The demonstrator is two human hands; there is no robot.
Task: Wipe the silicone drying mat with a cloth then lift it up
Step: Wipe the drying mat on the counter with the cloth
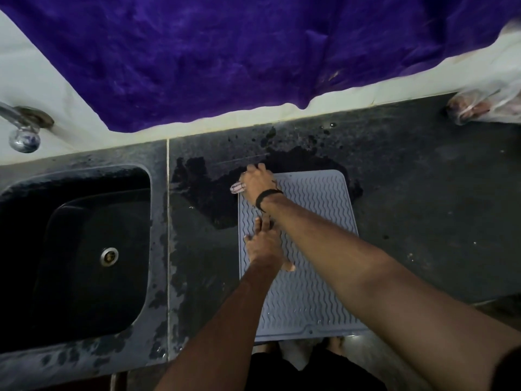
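A purple cloth hanging fills the top of the view, draped over a white wall. Below it runs the dark stone surface, wet and blotched with a black puddle just beyond the mat's far edge. A deep dark sink is set into it at the left, with a metal drain at its bottom and a chrome tap above. A crumpled plastic bag lies at the far right corner.

The silicone drying mat lies flat on the surface to the right of the sink, its near edge reaching the surface's front edge. It is grey-blue, rectangular with rounded corners, covered in wavy raised ridges inside a plain rim.

The right hand, a black band on its wrist, is curled around a small patterned cloth at the mat's far left corner. The left hand rests on the mat's left part with fingers extended, holding nothing.
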